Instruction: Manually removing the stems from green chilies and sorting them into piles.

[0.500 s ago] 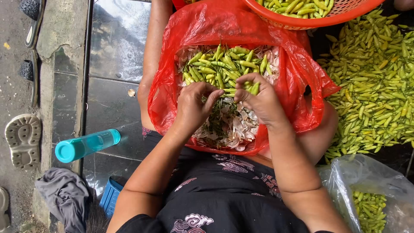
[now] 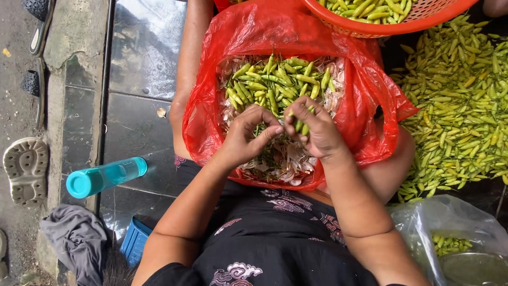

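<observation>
1. Lower centre of the frame: the person's lap in dark patterned cloth, both forearms reaching up toward the middle.
2. Centre: the left hand (image 2: 246, 135) and right hand (image 2: 316, 130) meet fingertip to fingertip over the red bag (image 2: 211, 122).
3. Right-hand fingers (image 2: 301, 114) are curled shut round a few green chilies (image 2: 299, 126); their tips show between the knuckles.
4. Left-hand fingers (image 2: 272, 130) are pinched nearly shut at the end of 1 of those chilies; what exactly they nip is too small to tell.
5. The chilies look light, thin and fairly stiff with smooth, likely slick skin; they would snap if bent, so the best hold is a pinch near the stem end.
6. Just beyond the hands, inside the bag: a heap of chilies (image 2: 275, 79) lying on pale papery scraps (image 2: 280, 164).
7. Left of the frame: a teal bottle (image 2: 106, 177) lying on its side on the dark floor (image 2: 137, 58), a grey cloth (image 2: 79, 238) below it, a sandal sole (image 2: 26, 169) at the edge.
8. Lower right: a clear bag (image 2: 450, 222) holding a few chilies.
9. Right: a loose chili pile (image 2: 455, 106) on the ground.
10. Top right: an orange basket (image 2: 423, 21) of chilies.
</observation>
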